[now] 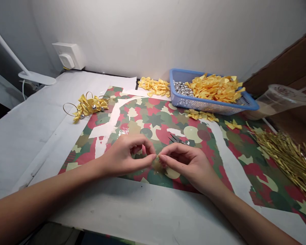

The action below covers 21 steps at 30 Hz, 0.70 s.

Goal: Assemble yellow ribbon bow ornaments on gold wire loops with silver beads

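Observation:
My left hand (pixel 129 154) and my right hand (pixel 190 161) meet over the middle of the patterned sheet (pixel 155 120), thumb and forefinger pinched on each. A tiny bit of a thin gold strand (pixel 158 156) shows between the fingertips; the rest of it is hidden. Just behind my right hand lie small dark-bladed snips (pixel 177 139), partly covered by the fingers. To the left sits a cluster of yellow ribbon bows (pixel 88 105) with silver bells and gold loops. A bundle of gold strands (pixel 285 158) lies on the right.
A blue basket (pixel 206 103) by the wall holds yellow bows (pixel 215 88) and silver bells (pixel 183 89). More bows (pixel 154 86) lie beside it. A plastic cup (pixel 277 100) leans at the right. A white lamp base (pixel 38 79) and wall socket (pixel 68 56) are at the left.

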{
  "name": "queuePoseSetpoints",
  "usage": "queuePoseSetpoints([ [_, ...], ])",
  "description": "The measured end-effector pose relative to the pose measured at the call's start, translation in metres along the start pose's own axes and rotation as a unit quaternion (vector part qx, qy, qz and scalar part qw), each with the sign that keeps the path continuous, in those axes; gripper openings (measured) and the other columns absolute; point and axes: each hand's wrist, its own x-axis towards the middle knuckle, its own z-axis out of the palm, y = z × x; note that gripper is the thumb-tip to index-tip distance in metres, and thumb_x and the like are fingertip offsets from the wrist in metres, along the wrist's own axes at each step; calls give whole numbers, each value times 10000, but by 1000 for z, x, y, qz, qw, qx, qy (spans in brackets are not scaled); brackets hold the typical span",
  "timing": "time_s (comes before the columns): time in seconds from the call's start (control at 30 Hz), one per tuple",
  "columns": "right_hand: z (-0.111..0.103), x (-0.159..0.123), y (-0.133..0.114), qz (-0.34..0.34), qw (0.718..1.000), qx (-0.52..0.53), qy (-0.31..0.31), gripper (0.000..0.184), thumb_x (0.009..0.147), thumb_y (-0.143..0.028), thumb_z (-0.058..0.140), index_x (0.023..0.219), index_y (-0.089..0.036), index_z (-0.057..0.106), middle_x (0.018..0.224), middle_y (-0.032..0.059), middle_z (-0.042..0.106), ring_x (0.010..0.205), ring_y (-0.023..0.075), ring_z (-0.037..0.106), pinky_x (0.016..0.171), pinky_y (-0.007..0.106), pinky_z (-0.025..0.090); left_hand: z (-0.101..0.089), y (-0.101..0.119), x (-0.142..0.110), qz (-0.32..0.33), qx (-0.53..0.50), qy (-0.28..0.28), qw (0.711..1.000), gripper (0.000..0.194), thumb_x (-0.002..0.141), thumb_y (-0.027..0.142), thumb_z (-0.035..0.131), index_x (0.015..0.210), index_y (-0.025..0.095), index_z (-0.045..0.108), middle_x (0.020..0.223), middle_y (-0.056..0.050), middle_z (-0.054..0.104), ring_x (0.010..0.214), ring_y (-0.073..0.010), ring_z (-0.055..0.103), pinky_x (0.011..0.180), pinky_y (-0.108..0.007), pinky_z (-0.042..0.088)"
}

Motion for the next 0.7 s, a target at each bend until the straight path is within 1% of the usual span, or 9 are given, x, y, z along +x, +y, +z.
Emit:
queuePoseSetpoints([
  [0.17, 0, 1, 0, -6, 1000, -7, 10, 127, 759, -315, 694, 719, -196, 675, 658, 2, 643, 594, 115, 607, 565, 216, 530, 0, 1, 0, -3, -11, -2, 1000, 68, 756, 125, 607, 690, 135, 620, 558, 49, 525, 474, -47, 320, 426, -176, 272],
  [0.43, -2, 0, 2, -16, 1000, -22, 12, 107, 770, -308, 678, 765, -201, 683, 701, 17, 664, 637, 131, 632, 584, 226, 547, -3, 1, 2, -15, -18, 12, 1000, 78, 751, 139, 601, 674, 150, 605, 593, 39, 537, 469, -47, 319, 407, -174, 270],
  [0.57, -1, 0, 1, -14, 999, -28, 18, 133, 753, -335, 684, 767, -203, 680, 700, 28, 664, 637, 142, 632, 587, 247, 560, -3, 1, 2, -17, -19, 15, 1000, 72, 748, 137, 599, 678, 149, 604, 597, 37, 534, 470, -46, 329, 409, -172, 278],
  [0.7, 1, 0, -1, -13, 1000, -18, 11, 157, 744, -355, 697, 743, -201, 668, 694, 29, 667, 631, 153, 644, 589, 266, 569, -2, 2, 2, -18, -15, 14, 1000, 88, 756, 151, 590, 668, 155, 592, 590, 40, 529, 468, -49, 333, 408, -172, 284],
])
